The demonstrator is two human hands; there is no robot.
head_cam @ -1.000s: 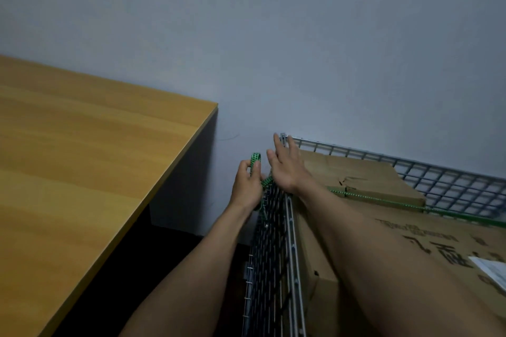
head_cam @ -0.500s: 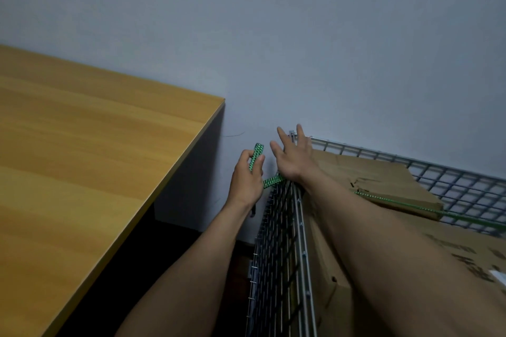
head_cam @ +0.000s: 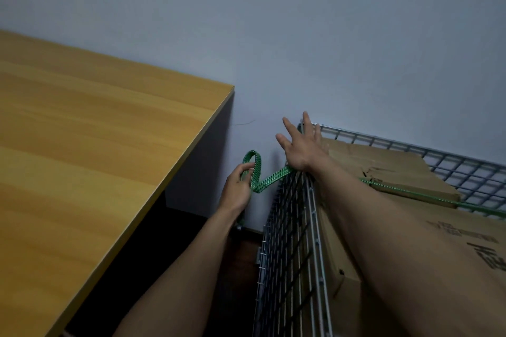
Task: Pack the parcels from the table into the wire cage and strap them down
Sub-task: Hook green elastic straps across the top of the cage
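Here, two bare forearms reach fwd to the far-left top corner of a wire cage [head_cam: 290,227], a grey metal mesh crate standing against a pale wall [head_cam: 273,22]. Inside the cage, cardboard parcels reach about rim height. A smaller flat box [head_cam: 383,161] w/ a torn flap lies on top at the cage's far side. A bigger box [head_cam: 451,241] w/ dark printed lettering sits at the cage's near side, partly under the R forearm.

A green strap [head_cam: 271,179] w/ a dark zigzag pattern runs across the box tops from the cage's right side, passes under the R wrist at the cage's top edge, and comes out over the cage's left side. Just outside the cage's left wall, the L hand [head_cam: 236,191] grips the strap's free end, fingers and thumb curled round it, so the strap stands up in a loop above the knuckles.

The R hand [head_cam: 301,148] is flat and wide, fingers straight and splayed toward the wall. Its heel sits at the cage's top left rail where the strap crosses; can't tell if it presses down.

A wooden table [head_cam: 82,145] stands to the cage's left, apart from it, w/ dark floor btwn them.
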